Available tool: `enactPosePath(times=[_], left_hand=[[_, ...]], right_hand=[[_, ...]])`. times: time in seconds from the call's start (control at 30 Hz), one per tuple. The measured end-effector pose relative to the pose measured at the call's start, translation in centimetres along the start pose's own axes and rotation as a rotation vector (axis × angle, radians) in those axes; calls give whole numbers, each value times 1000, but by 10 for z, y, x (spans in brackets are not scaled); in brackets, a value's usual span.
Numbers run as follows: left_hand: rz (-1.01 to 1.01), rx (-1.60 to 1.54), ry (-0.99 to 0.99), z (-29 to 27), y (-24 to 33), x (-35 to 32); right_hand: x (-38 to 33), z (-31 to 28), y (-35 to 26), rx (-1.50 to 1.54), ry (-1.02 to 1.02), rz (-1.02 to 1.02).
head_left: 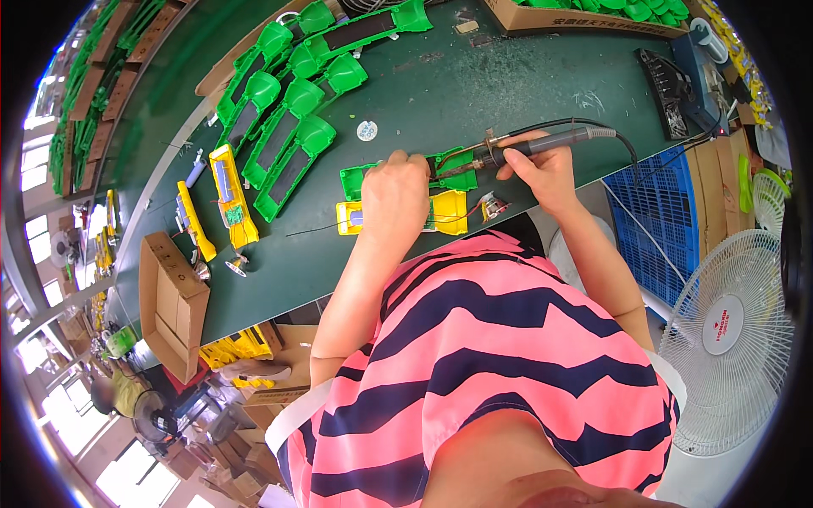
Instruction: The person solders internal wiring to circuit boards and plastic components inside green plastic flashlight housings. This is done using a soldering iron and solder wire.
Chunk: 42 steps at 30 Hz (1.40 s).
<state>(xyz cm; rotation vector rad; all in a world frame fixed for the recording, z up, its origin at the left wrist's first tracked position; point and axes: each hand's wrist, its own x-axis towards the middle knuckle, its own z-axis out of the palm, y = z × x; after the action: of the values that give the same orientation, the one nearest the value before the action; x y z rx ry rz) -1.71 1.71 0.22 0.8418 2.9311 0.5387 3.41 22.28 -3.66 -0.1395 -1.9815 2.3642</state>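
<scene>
The soldering iron (533, 146) is gripped like a pen by the right hand (542, 169). Its tip is kept on the green part (449, 169), which the left hand (394, 199) clenches just beside; steady contact seems advisable.

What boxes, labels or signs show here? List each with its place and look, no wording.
Open brown cardboard box: left end of the green bench, empty, flaps up.
Brown cardboard carton: far right edge of the bench, holds green plastic parts, dark print on its side.
Round red-and-white label: hub of the white fan, lower right.
No screens show.
</scene>
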Motion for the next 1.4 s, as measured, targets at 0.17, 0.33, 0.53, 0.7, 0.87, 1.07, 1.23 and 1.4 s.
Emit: enactPosePath(times=[0.17, 0.33, 0.53, 0.7, 0.87, 1.07, 1.23, 1.4], left_hand=[[-5, -4, -7, 1, -2, 1], [-8, -1, 1, -1, 1, 1], [-21, 27, -13, 0, 1, 2], [-25, 59, -9, 1, 2, 1], [-47, 68, -22, 0, 5, 2], [0, 23, 51, 2, 0, -3], [67, -309, 250, -12, -3, -20], [55, -288, 184, -31, -20, -60]], right_hand=[[-3, 2, 0, -2, 6, -20], [-5, 2, 0, -27, -6, -40], [-17, 5, -6, -87, 34, -166], [-37, 16, -17, 31, 92, -183], [-38, 44, -13, -581, -170, -359], [-30, 41, -13, -731, -276, -333], [-27, 36, -11, -823, -337, -417], [-22, 36, -14, -792, -342, -382]])
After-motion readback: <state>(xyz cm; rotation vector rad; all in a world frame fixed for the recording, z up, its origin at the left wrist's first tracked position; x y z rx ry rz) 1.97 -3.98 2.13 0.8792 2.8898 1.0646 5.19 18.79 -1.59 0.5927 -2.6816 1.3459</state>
